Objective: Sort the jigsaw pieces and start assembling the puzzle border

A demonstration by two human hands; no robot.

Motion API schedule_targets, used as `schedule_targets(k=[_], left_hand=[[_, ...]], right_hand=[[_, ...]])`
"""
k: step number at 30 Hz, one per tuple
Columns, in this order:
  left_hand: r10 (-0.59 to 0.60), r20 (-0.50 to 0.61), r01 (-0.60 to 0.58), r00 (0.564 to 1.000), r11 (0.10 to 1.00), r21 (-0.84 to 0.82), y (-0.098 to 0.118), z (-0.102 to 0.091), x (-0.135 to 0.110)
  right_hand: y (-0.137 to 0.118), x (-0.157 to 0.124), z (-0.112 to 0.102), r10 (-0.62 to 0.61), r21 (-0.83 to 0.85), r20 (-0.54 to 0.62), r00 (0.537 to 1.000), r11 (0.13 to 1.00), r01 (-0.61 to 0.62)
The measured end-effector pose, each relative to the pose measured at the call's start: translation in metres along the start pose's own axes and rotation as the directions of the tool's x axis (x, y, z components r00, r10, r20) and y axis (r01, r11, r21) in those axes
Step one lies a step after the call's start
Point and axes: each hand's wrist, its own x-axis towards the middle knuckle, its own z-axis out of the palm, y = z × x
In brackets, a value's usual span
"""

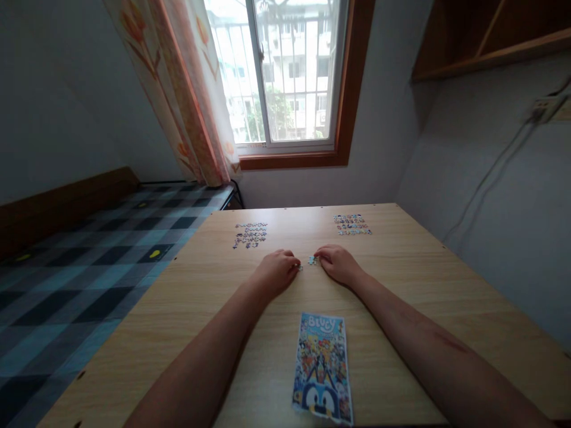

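My left hand (282, 268) rests on the table with its fingers closed around a small pale puzzle piece (300, 268). Just to the right, a light blue cluster of joined puzzle pieces (311, 260) lies flat on the wood. The fingertips of my right hand (335, 263) pinch that cluster at its right edge. Nearer to me, between my forearms, lies a colourful Bluey picture sheet (322, 368) with a blue cartoon dog at its bottom.
Loose puzzle pieces stand in rows at the far left (252, 233) and more puzzle pieces at the far right (352, 224) of the wooden table (214, 273). A bed with a checked cover (134, 238) adjoins the left side. Behind are a window (294, 77) and curtain (191, 89).
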Motion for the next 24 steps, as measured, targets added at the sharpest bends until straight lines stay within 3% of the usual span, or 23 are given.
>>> schedule_targets(k=[8,17,24], left_hand=[[0.001,0.005,-0.002,1.0,1.0,0.008,0.003,0.0,0.006],[0.08,-0.091,-0.084,0.993,0.996,-0.04,0.008,0.005,0.012],[0.13,-0.107,-0.137,0.986,0.989,-0.06,0.018,0.011,0.015]], right_hand=[[-0.003,-0.002,-0.004,-0.018,-0.126,0.052,0.998,0.992,0.025],[-0.001,-0.001,-0.007,-0.011,-0.114,0.053,0.999,0.993,0.017],[0.0,0.0,-0.005,0.007,-0.108,0.045,0.999,0.994,-0.002]])
